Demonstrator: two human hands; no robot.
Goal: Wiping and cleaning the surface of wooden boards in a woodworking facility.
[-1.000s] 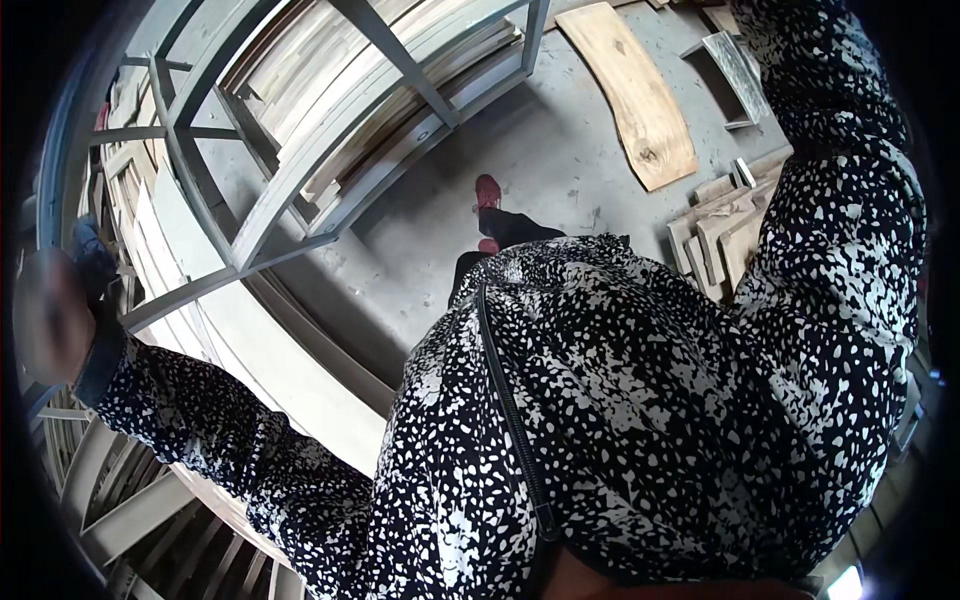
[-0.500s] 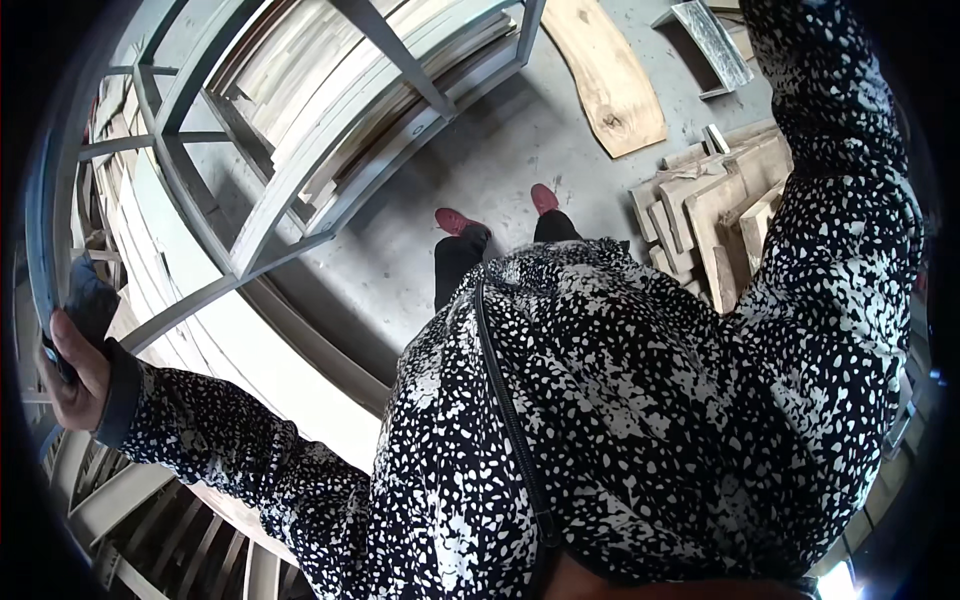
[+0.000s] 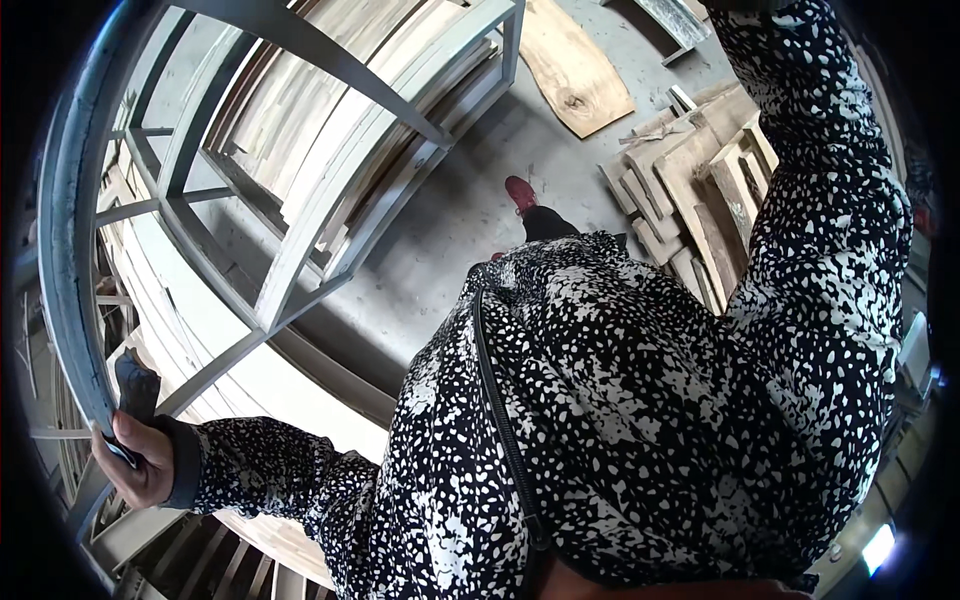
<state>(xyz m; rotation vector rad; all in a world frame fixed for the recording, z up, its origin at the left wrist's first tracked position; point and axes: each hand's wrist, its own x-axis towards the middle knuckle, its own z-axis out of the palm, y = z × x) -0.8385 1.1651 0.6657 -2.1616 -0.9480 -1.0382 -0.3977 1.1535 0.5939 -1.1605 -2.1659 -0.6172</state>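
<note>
Head view: your left hand point(image 3: 140, 462), lower left of frame, is clamped on a dark handle point(image 3: 133, 385) against the grey metal rack point(image 3: 70, 230).

The grip is made; the rack shows no sign of displacement. Rack bays, upper left, hold stacked pale timber boards point(image 3: 300, 110). More planks point(image 3: 700, 190) lie loose on the concrete floor point(image 3: 460, 200), upper right. Your right sleeve point(image 3: 830, 230) runs out of frame; right hand's state: cannot tell.
</note>
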